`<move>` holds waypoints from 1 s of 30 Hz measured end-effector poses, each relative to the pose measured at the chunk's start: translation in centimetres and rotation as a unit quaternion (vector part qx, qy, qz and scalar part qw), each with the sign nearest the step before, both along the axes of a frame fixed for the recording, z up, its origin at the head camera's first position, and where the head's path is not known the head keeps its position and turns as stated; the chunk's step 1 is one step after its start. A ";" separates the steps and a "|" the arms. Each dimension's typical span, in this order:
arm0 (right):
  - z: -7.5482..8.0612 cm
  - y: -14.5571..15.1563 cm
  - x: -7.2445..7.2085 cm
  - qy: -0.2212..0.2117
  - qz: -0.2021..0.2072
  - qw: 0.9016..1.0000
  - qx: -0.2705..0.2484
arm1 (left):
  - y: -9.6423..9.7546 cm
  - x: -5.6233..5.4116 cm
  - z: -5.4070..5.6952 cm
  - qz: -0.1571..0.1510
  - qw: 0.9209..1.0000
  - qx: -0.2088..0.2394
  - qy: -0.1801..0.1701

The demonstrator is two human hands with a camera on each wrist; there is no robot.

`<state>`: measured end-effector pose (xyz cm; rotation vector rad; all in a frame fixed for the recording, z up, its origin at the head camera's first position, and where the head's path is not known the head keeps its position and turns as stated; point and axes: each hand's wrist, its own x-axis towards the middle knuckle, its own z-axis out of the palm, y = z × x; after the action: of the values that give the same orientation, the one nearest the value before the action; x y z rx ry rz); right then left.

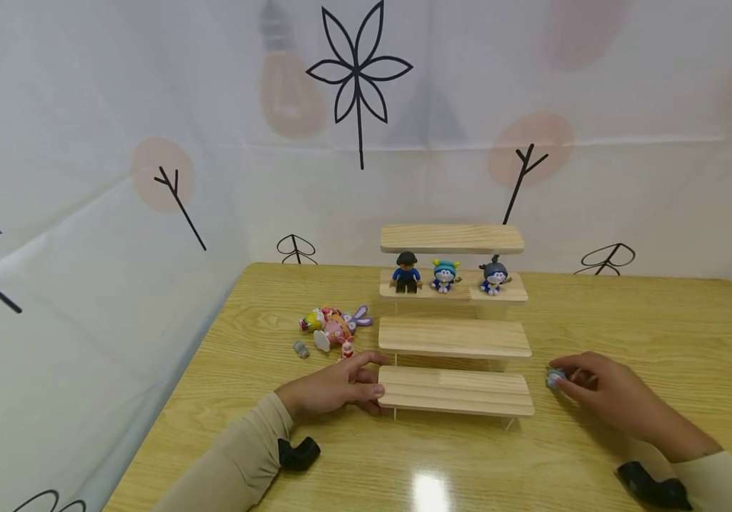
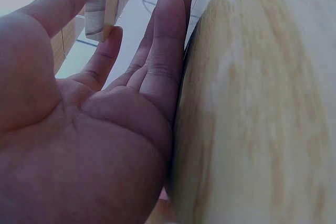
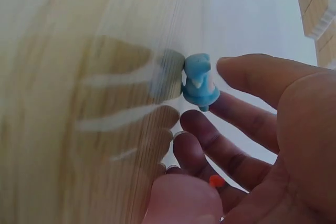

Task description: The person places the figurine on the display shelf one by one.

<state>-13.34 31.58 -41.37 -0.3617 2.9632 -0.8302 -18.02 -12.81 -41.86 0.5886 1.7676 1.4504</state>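
A small light-blue toy figure (image 3: 198, 81) lies on its side on the tabletop, right of the shelves. My right hand (image 1: 615, 395) reaches round it, thumb and index finger at its sides and the other fingers curled in behind. Low in the right wrist view, a smooth pink shape (image 3: 184, 200) with an orange bit beside it lies close to the palm; I cannot tell what it is. My left hand (image 1: 336, 387) grips the left end of the lowest wooden shelf board (image 1: 455, 391), thumb and a finger against its edges, other fingers along the table.
Three figures stand on the third shelf board: one in a dark cap (image 1: 407, 274), one with a turquoise hat (image 1: 444, 276), one with a grey hat (image 1: 494, 276). Several toys (image 1: 336, 327) lie in a heap left of the shelves, a small grey piece (image 1: 301, 349) beside them.
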 end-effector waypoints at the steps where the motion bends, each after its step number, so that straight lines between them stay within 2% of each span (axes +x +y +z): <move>1: 0.0 -0.1 0.0 0.001 0.001 1.000 0.000 | 0.0 0.0 0.0 0.000 1.000 0.001 0.000; 23: -0.1 -1.0 0.3 -0.028 0.013 0.999 -0.027 | -0.1 0.2 -0.1 0.000 1.000 0.003 -0.004; 30: 0.0 -0.9 0.4 -0.007 0.013 1.000 -0.023 | 0.1 0.0 -0.3 -0.004 1.000 0.010 -0.003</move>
<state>-12.94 30.72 -41.39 -0.3948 2.9244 -0.8944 -18.06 -12.75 -42.12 0.6003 1.7449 1.4653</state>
